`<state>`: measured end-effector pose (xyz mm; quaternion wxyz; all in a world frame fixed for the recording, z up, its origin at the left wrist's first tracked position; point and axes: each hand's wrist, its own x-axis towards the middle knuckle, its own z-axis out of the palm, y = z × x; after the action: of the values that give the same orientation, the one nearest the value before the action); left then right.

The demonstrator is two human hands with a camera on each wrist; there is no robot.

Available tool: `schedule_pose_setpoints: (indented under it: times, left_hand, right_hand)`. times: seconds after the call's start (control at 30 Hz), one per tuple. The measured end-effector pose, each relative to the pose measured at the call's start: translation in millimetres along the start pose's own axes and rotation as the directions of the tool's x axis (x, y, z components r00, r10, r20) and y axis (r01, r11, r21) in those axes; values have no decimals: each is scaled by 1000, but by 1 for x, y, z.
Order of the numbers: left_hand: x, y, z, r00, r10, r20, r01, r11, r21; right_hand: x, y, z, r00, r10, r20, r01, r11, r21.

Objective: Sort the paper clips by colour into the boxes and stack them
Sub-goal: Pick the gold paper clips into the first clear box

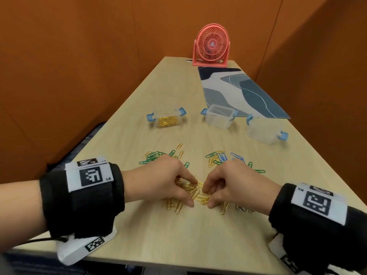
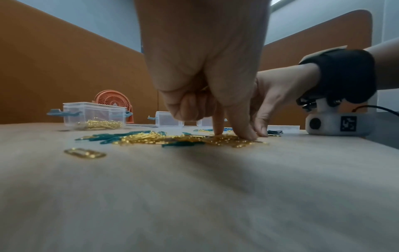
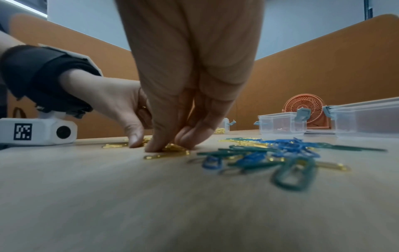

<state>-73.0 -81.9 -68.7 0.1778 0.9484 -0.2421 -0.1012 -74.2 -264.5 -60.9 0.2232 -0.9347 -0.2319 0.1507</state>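
A pile of gold paper clips point(image 1: 195, 195) lies near the table's front edge. My left hand point(image 1: 193, 193) and right hand point(image 1: 208, 197) meet over it, each pinching clips between thumb and curled fingers. In the left wrist view the left hand point(image 2: 233, 135) has its index finger and thumb pressed into the gold clips point(image 2: 151, 138). Mixed green clips point(image 1: 153, 156) and blue clips point(image 1: 236, 156) lie just beyond the hands. Three clear boxes with blue latches stand farther back: one holds gold clips point(image 1: 167, 120), the middle box point(image 1: 219, 116) looks empty, and the right box point(image 1: 264, 130) has nothing visible inside.
A pink desk fan point(image 1: 211, 45) stands at the table's far end, with a blue patterned mat point(image 1: 238, 92) in front of it. Orange partition walls close in both sides. The table's front edge runs just below my wrists.
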Motion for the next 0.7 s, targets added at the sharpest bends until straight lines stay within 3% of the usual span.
schedule_pose_setpoints:
  times: [0.2, 0.4, 0.47, 0.53, 0.6, 0.7]
  left_hand:
    - [8, -6, -1, 1000, 16, -24, -17, 1000, -27]
    - [5, -7, 2, 999, 7, 40, -9, 998, 63]
    - [2, -4, -3, 1000, -2, 11, 2, 1000, 1]
    - [2, 0, -11, 994, -92, -53, 79, 975, -209]
    - [4, 4, -17, 970, -242, 29, 218, 811, -542]
    - [9, 13, -24, 899, -304, 315, 418, 381, -825]
  right_hand:
    - [5, 0, 0, 997, -5, 82, 5, 1000, -7]
    - [3, 0, 2, 992, -73, 99, 83, 992, -96]
    - [2, 0, 0, 993, -93, 73, 101, 989, -105]
    - [2, 0, -5, 992, -124, 4, 124, 989, -77]
    - [0, -2, -12, 981, -165, -103, 166, 986, -7]
    - [-1, -11, -18, 940, -223, -257, 253, 963, 92]
